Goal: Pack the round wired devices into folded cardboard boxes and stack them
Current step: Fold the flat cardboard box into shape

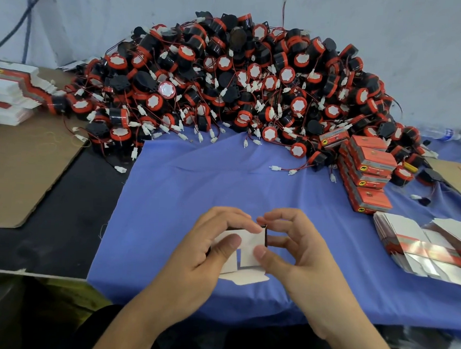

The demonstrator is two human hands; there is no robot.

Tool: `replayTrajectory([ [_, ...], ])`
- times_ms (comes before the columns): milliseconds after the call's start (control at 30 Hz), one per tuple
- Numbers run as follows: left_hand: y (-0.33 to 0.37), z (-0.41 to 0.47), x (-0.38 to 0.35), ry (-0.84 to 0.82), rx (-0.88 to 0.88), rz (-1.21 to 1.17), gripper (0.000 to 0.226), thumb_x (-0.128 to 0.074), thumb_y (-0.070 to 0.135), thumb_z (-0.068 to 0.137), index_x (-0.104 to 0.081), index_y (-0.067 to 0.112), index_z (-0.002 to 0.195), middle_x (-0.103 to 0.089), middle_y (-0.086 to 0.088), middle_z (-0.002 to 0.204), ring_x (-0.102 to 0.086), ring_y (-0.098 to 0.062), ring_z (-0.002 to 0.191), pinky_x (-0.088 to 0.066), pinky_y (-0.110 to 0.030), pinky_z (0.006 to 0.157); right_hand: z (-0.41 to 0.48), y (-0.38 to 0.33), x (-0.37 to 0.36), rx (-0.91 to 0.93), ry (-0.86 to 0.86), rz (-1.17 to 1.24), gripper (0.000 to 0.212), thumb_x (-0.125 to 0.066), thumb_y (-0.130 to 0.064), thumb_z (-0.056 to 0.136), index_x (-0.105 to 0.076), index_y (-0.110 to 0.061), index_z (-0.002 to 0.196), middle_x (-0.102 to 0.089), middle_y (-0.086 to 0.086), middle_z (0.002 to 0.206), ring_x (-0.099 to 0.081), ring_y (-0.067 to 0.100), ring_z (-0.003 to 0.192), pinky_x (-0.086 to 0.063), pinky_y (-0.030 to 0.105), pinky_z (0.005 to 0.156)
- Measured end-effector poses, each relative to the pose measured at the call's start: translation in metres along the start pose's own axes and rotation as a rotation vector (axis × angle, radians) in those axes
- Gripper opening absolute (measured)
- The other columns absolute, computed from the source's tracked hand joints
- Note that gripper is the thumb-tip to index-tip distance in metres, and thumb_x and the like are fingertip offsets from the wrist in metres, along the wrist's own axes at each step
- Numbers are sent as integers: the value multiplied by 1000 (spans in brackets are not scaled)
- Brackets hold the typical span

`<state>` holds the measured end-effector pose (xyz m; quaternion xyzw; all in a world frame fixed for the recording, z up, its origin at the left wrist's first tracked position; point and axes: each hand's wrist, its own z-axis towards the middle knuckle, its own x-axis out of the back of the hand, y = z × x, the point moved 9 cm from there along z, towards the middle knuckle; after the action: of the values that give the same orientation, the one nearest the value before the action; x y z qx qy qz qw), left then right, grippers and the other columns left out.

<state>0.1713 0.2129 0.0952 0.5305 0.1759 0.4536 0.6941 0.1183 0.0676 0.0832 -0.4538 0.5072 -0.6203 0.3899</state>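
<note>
A small cardboard box (248,251), white side toward me, sits between both hands low in the middle over the blue cloth (196,194). My left hand (206,255) grips its left side, thumb on the white flap. My right hand (292,255) pinches the right edge and top corner. A loose flap hangs below the box. Whether a device is inside is hidden. A big heap of round black-and-red wired devices (228,86) fills the back. Packed red boxes (365,173) are stacked at the right.
Flat unfolded box blanks (428,248) lie at the right edge, and more blanks (12,93) at the far left. A brown cardboard sheet (21,168) covers the left of the table. A plastic bottle (442,133) lies behind the heap at the right.
</note>
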Motion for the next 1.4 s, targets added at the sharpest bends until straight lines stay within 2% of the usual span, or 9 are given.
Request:
replayTrajectory([
  [167, -7, 2, 9, 88, 94, -90, 24, -66, 23, 92, -70, 40, 109, -66, 12, 119, -61, -11, 118, -44, -11, 92, -9, -12, -7, 146, -60, -134, 8, -70, -21, 97, -66, -27, 95, -73, -9, 119, -60, 13, 130, -61, 40, 83],
  [233, -10, 2, 14, 128, 141, -130, 23, -68, 26, 88, -70, 41, 106, -70, 13, 113, -64, -10, 112, -47, -12, 87, -13, -13, -11, 137, -150, -140, 25, -65, -51, 96, -72, -29, 107, -68, -14, 133, -52, 20, 139, -60, 50, 87],
  [300, -12, 2, 18, 145, 166, -174, 22, -70, 28, 87, -71, 41, 105, -72, 15, 108, -66, -8, 109, -50, -13, 85, -16, -14, -14, 146, -201, -110, 40, -71, -58, 88, -73, -32, 119, -62, -16, 142, -45, 10, 144, -60, 36, 88],
  [400, -7, 2, 12, 100, 162, -208, 19, -67, 30, 90, -71, 40, 105, -72, 11, 111, -67, -10, 109, -52, -19, 88, -15, -19, -10, 180, -66, -60, 33, -81, -46, 81, -76, -31, 110, -68, -11, 134, -50, 8, 140, -56, 25, 83],
  [633, 9, -3, -1, 149, 83, -297, 28, -42, 47, 105, -68, 39, 115, -70, 12, 120, -65, -3, 110, -50, -14, 86, -14, -7, -7, 130, 220, 90, 35, -78, -24, 85, -70, -33, 118, -70, 0, 116, -66, 21, 106, -59, 38, 79],
  [767, 8, -5, -5, 132, 62, -207, 40, -57, 15, 93, -62, 44, 121, -66, 8, 127, -59, -21, 124, -54, -37, 99, -16, -15, -7, 162, 264, 76, 32, -73, -22, 81, -70, -39, 107, -70, -6, 114, -66, 11, 105, -58, 27, 77],
  [967, 9, -5, -10, 203, 43, -282, 57, -55, -15, 87, -67, 33, 115, -69, 6, 120, -66, -19, 116, -63, -32, 82, -21, -17, -11, 164, 330, 32, 41, -77, -1, 83, -66, -36, 101, -69, -2, 112, -68, 20, 106, -56, 53, 81],
  [1133, 11, -2, -12, 241, 48, -236, 71, -52, -28, 83, -70, 37, 105, -69, 8, 118, -69, -19, 113, -63, -36, 84, -23, -13, -6, 146, 403, 67, 41, -75, 10, 84, -69, -27, 101, -72, -11, 107, -69, 7, 96, -55, 20, 68],
  [1400, 11, -2, -15, 258, 55, -222, 54, -66, -15, 82, -70, 34, 104, -73, 3, 111, -72, -18, 107, -62, -36, 86, -23, -8, 0, 98, 450, 222, 53, -69, 19, 81, -76, -30, 101, -75, -9, 96, -71, -1, 82, -55, 17, 66],
])
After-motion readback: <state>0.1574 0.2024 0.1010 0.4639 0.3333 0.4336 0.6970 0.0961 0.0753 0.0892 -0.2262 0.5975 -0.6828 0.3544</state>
